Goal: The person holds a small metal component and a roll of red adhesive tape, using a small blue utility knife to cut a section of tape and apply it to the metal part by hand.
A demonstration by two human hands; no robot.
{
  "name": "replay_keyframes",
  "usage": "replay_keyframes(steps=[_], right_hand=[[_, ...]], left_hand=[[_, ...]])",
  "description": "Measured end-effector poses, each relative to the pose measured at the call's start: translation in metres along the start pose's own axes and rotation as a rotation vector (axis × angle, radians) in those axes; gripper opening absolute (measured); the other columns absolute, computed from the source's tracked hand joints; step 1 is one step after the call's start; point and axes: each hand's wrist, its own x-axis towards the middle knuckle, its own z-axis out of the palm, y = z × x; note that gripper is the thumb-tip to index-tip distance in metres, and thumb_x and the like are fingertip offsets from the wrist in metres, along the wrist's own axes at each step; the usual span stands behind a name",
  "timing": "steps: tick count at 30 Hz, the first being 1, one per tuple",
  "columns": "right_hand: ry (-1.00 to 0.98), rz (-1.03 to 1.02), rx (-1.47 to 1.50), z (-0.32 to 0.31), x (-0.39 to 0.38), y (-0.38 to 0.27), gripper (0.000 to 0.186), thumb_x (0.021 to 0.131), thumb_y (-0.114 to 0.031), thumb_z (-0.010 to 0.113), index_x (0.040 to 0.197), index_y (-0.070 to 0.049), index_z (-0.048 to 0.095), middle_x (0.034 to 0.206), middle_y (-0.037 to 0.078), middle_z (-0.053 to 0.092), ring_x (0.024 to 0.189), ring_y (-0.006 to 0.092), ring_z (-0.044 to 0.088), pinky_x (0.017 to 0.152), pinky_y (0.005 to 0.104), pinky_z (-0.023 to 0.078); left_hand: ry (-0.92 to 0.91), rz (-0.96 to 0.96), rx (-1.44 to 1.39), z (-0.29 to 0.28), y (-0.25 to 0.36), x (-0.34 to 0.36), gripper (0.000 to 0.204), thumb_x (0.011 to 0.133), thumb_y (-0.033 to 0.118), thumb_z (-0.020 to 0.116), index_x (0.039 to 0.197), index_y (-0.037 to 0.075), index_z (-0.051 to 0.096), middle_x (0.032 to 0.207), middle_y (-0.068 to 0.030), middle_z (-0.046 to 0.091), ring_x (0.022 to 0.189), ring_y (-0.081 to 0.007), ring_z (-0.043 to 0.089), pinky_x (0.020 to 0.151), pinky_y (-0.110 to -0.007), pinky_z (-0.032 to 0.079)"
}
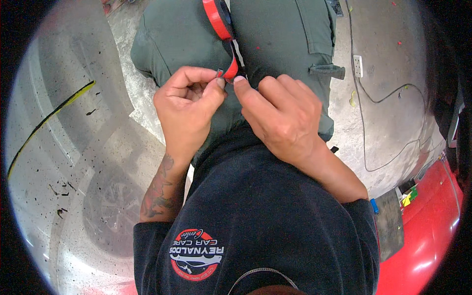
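A roll of red-faced, black-edged adhesive tape rests between my thighs, on dark green trousers. From it a loose strip runs down and curls toward my fingers. My left hand is closed, its thumb and forefinger pinching the small free end of the tape. Close on the right, my right hand is also closed, with the forefinger and thumb at the edge of the strip. Its other fingers are curled, and the exact grip of the thumb is partly hidden.
To the left, a glossy grey surface carries dark specks and a bent black-and-yellow strip. A white socket block and dark cable lie on the floor at right. A shiny red panel stands lower right, beside a grey flat piece.
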Motion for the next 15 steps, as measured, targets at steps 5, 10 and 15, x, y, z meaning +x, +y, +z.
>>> replay_keyframes(steps=[5,10,15], right_hand=[[0.023,0.061,0.103,0.0034,-0.0016,0.0029,0.021,0.078,-0.018,0.072,0.098,-0.012,0.070,0.073,0.000,0.049,0.066,0.0185,0.056,0.055,0.0346,0.043],[0.060,0.060,0.197,-0.0001,-0.0011,0.0025,0.036,0.068,-0.001,0.078,0.103,-0.008,0.073,0.070,0.003,0.052,0.061,0.0230,0.056,0.054,0.0367,0.044],[0.046,0.039,0.107,0.0028,0.0035,0.0014,0.024,0.076,-0.018,0.076,0.099,-0.013,0.072,0.072,0.000,0.049,0.066,0.0186,0.057,0.054,0.0344,0.045]], left_hand=[[-0.009,0.003,-0.019,-0.0022,0.0008,0.0012,0.008,0.091,-0.002,0.073,0.097,-0.004,0.068,0.084,-0.0060,0.072,0.073,-0.0091,0.069,0.067,-0.022,0.056],[-0.039,0.012,-0.021,-0.0043,0.0022,0.0036,0.008,0.092,-0.001,0.073,0.096,-0.004,0.068,0.084,-0.0069,0.073,0.072,-0.0094,0.069,0.066,-0.023,0.056],[-0.041,0.014,-0.027,-0.0040,0.0024,0.0033,0.009,0.092,-0.001,0.073,0.097,-0.004,0.067,0.084,-0.0068,0.073,0.073,-0.0092,0.069,0.067,-0.022,0.057]])
